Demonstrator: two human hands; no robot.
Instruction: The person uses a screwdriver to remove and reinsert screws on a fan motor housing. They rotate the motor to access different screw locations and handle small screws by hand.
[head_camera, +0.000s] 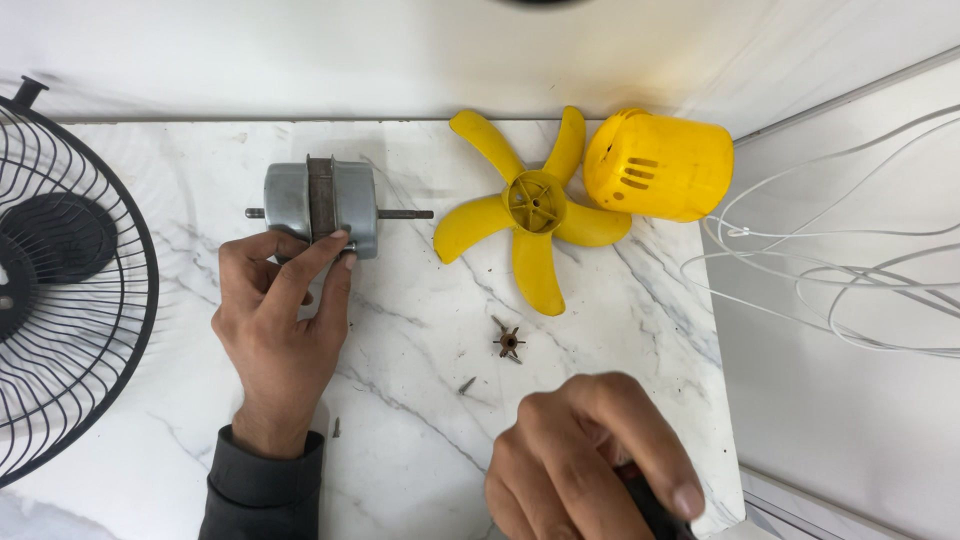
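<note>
My left hand (283, 318), in a dark grey sleeve (262, 490), touches the silver-grey metal motor (320, 206) with its darker brown band. The five-bladed plastic fan blade (532, 222) and the slotted plastic motor cover (658, 164) are bright yellow. The marble tabletop (420, 340) is white with grey veins. The wire fan guard (60, 270) is black, the cable (840, 260) white, the small star-shaped metal piece (508, 341) rusty brown. My right hand (590, 460) grips something black and red.

Left hand (280, 320): palm down, wrist straight, dark sleeve cuff at forearm; fingers extended forward, fingertips (338, 240) pressed together at the far end. Right hand (590, 460): low in view, curled into a loose fist, knuckles up, thumb tucked along the side.
</note>
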